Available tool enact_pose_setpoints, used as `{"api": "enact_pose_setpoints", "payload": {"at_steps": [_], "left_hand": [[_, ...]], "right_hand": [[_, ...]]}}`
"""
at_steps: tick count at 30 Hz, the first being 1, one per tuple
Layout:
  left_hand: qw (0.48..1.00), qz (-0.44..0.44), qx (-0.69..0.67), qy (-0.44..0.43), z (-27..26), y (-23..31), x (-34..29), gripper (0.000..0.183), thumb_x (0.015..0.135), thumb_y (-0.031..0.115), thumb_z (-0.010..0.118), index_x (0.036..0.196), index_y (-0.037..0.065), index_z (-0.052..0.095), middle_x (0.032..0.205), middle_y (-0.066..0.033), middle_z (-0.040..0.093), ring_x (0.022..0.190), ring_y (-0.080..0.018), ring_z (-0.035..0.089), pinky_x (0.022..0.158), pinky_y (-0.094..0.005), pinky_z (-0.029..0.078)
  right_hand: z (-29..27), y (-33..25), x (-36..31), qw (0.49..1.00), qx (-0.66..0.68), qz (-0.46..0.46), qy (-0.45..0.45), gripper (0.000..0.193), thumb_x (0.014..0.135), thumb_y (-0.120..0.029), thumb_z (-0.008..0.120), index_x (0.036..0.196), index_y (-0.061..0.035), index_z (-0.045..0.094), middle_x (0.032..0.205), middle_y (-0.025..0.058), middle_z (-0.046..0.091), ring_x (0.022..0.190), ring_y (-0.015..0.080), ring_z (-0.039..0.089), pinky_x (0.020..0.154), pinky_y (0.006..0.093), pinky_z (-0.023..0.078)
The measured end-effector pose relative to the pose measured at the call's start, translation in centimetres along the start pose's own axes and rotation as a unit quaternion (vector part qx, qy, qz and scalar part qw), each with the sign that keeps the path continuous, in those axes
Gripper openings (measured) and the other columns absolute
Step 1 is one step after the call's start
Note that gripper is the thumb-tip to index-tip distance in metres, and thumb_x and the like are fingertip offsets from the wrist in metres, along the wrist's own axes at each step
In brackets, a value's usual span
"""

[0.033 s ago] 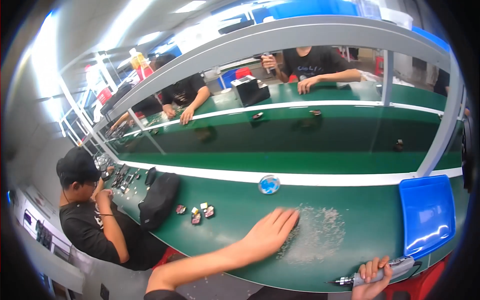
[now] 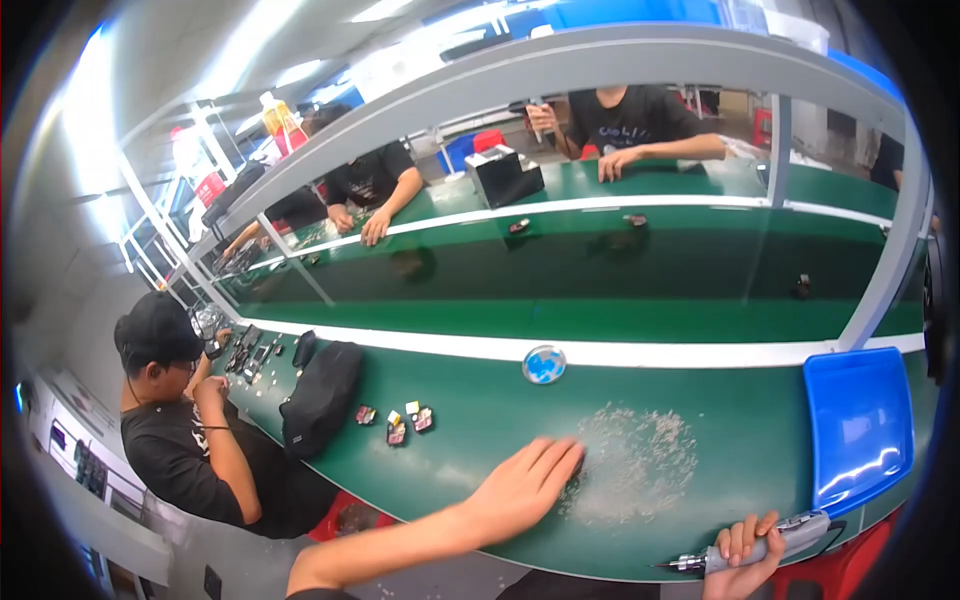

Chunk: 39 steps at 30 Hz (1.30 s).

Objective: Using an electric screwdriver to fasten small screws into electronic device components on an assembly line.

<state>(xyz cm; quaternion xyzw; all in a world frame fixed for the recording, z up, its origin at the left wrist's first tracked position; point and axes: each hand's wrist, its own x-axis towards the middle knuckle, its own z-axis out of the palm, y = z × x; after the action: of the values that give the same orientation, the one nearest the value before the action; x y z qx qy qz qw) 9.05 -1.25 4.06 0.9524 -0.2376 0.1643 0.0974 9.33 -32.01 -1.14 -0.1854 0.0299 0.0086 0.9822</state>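
Note:
My left hand (image 2: 525, 488) reaches over the bench, palm down, fingers together and curved at the left edge of a spread of tiny silvery pieces (image 2: 640, 465), which look like small screws. A small dark thing shows beneath the fingers, mostly hidden, and its kind cannot be made out. At the bench's near right edge, my right hand (image 2: 745, 555) wraps around a grey electric screwdriver (image 2: 790, 538), its bit pointing left. Left of my left hand lie several small dark-and-reddish parts (image 2: 397, 432), some with yellow or white pieces on them.
A blue tray (image 2: 862, 430) lies at the right, and a round dish (image 2: 545, 365) with blue contents sits by the white rail. A black bag (image 2: 322, 400) separates me from a co-worker (image 2: 190, 430) at left. Across the green belt (image 2: 560, 270), other people work under a grey frame.
My left hand has drawn slightly left and down, away from the middle of the silvery pieces. My right hand stays in place with the screwdriver. The whole view has shifted slightly.

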Motion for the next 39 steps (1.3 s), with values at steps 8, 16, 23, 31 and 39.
{"api": "enact_pose_setpoints", "payload": {"at_steps": [8,16,23,31,39], "left_hand": [[0.99,-0.087,-0.051,-0.095,-1.0,4.4,-10.2,0.051,0.071,-0.003,0.06,0.121,-0.01,0.052,0.128,-0.0262,0.053,0.105,-0.0397,0.056,0.092,-0.0446,0.048],[0.997,-0.024,-0.067,-0.019,0.5,3.0,-9.3,0.039,0.064,0.001,0.063,0.1,-0.013,0.061,0.11,-0.0241,0.062,0.09,-0.031,0.062,0.071,-0.034,0.056],[0.998,0.059,0.003,0.039,1.3,4.0,-9.2,0.033,0.063,0.002,0.064,0.092,-0.014,0.063,0.098,-0.0251,0.064,0.078,-0.0293,0.063,0.064,-0.0322,0.056],[0.995,0.033,-0.071,-0.059,0.1,3.3,-9.6,0.035,0.065,0.002,0.065,0.094,-0.018,0.062,0.107,-0.0284,0.061,0.089,-0.0317,0.061,0.068,-0.034,0.056],[0.998,0.037,-0.033,-0.047,0.7,3.8,-10.9,0.04,0.063,-0.004,0.063,0.1,-0.018,0.061,0.114,-0.0276,0.06,0.095,-0.0336,0.061,0.073,-0.0347,0.056]], "right_hand": [[4.0,8.0,-4.2,0.975,-0.05,0.181,-0.116,0.017,0.088,-0.023,0.051,0.08,-0.0097,0.045,0.061,0.0029,0.042,0.051,0.0136,0.039,0.053,0.0304,0.035],[4.7,13.5,-8.4,0.95,-0.135,0.278,-0.046,0.017,0.091,-0.024,0.049,0.087,-0.0079,0.046,0.071,0.0065,0.049,0.066,0.0192,0.052,0.07,0.0349,0.043],[4.0,14.3,-9.2,0.965,-0.127,0.229,-0.022,0.018,0.095,-0.017,0.05,0.093,0.0006,0.049,0.087,0.0173,0.06,0.083,0.0256,0.06,0.079,0.0381,0.048],[5.9,10.4,-4.7,0.947,-0.181,0.186,-0.19,0.035,0.097,-0.041,0.045,0.087,-0.0084,0.047,0.062,0.0001,0.044,0.048,0.0101,0.044,0.053,0.0279,0.04],[6.7,9.9,1.2,0.904,-0.167,0.19,-0.344,0.036,0.098,-0.042,0.042,0.09,-0.0072,0.048,0.064,0.0008,0.045,0.052,0.0104,0.046,0.057,0.0274,0.041]]}}
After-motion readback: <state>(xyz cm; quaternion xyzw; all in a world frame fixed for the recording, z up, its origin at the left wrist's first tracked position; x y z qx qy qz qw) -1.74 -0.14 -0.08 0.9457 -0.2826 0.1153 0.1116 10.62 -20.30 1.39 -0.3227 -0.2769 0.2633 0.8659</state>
